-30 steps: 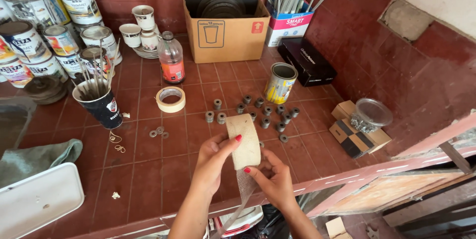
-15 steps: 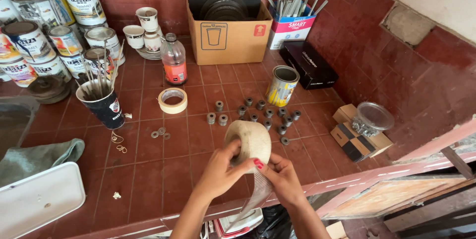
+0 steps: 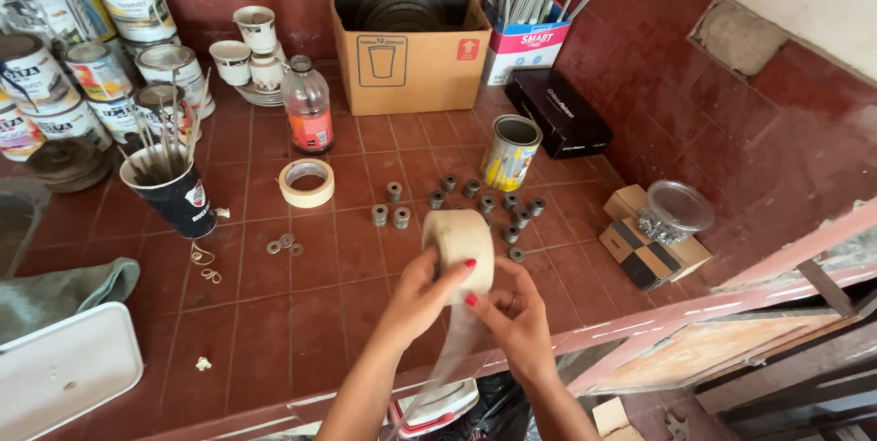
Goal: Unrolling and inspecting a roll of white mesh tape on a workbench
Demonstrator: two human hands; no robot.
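Observation:
Both of my hands hold a wide roll of pale beige tape (image 3: 459, 249) above the front of the red tiled counter (image 3: 301, 331). My left hand (image 3: 422, 290) grips the roll's left side, thumb on its face. My right hand (image 3: 518, 313) pinches its lower right edge. A loose, see-through strip of tape (image 3: 449, 359) hangs down from the roll between my wrists. Several small grey metal cylinders (image 3: 475, 196) lie on the tiles just behind the roll.
A smaller tape ring (image 3: 306, 182), a plastic bottle (image 3: 307, 107), an open tin can (image 3: 510, 151), a dark cup of rods (image 3: 174, 187), stacked paint cans (image 3: 82, 48), a cardboard box (image 3: 408, 53), a black case (image 3: 557, 110) and a lidded jar (image 3: 673, 211) crowd the counter. A white tray (image 3: 64, 368) lies front left.
The roll has turned in my hands, from edge-on to showing its broad outer face, and a longer strip of tape now hangs below it.

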